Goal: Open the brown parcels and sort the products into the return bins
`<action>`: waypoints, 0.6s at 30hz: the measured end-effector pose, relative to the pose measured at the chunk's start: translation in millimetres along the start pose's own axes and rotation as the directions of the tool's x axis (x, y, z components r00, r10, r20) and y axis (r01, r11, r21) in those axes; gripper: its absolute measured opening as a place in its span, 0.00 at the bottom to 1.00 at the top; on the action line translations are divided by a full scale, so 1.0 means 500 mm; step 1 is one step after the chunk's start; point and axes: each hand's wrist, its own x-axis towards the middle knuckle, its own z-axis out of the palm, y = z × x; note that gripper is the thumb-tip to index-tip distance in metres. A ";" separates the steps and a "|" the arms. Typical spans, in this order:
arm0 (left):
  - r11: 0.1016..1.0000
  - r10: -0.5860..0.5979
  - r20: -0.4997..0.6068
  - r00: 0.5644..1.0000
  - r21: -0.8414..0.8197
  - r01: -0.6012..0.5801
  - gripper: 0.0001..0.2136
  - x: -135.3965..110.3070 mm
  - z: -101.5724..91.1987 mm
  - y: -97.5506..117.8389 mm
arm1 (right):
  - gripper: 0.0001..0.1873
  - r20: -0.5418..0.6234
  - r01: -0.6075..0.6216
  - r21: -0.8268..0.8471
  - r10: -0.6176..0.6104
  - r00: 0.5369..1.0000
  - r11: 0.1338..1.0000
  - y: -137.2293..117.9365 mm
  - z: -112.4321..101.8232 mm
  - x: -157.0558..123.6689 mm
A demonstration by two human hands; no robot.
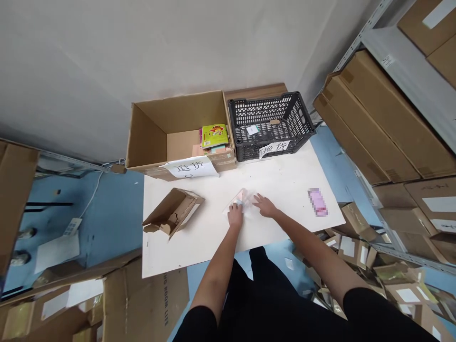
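Note:
On the white tabletop (213,228) lies a small clear plastic packet (243,194) with something pinkish and light blue inside; its exact kind is too small to make out. My left hand (235,214) is on the packet's near left edge, fingers curled over it. Against the loose plastic at its right side, my right hand (264,205) rests with fingers stretched out and apart. Left of my hands stands an opened, torn small cardboard box (190,211). A pixelated pink-purple object (318,202) lies to the right on the table.
Behind, a large open carton (146,137) holds colourful booklets (214,136) and bears a handwritten paper sign. Beside it stands a black plastic crate (238,149) with a few small cards inside. Shelves of boxes (384,123) line the right; cartons (149,294) crowd the floor at left.

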 end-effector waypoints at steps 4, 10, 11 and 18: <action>0.917 -0.199 -0.031 0.980 -0.358 0.175 0.07 0.014 0.014 -0.015 | 0.42 -0.239 -0.133 0.184 0.175 0.955 0.974 -0.031 0.041 -0.050; 0.770 -0.461 -0.047 0.886 -0.516 0.374 0.10 0.010 -0.036 -0.124 | 0.44 -0.327 -0.137 0.350 0.258 0.909 0.927 -0.126 0.092 -0.060; 0.747 -0.512 -0.063 0.857 -0.524 0.408 0.10 -0.004 -0.041 -0.145 | 0.45 -0.266 -0.146 0.352 0.248 0.931 0.925 -0.139 0.095 -0.053; 0.716 -0.624 -0.309 0.718 -0.594 0.366 0.19 -0.104 -0.010 -0.156 | 0.47 0.058 -0.288 0.184 0.282 0.958 0.940 -0.172 0.100 -0.019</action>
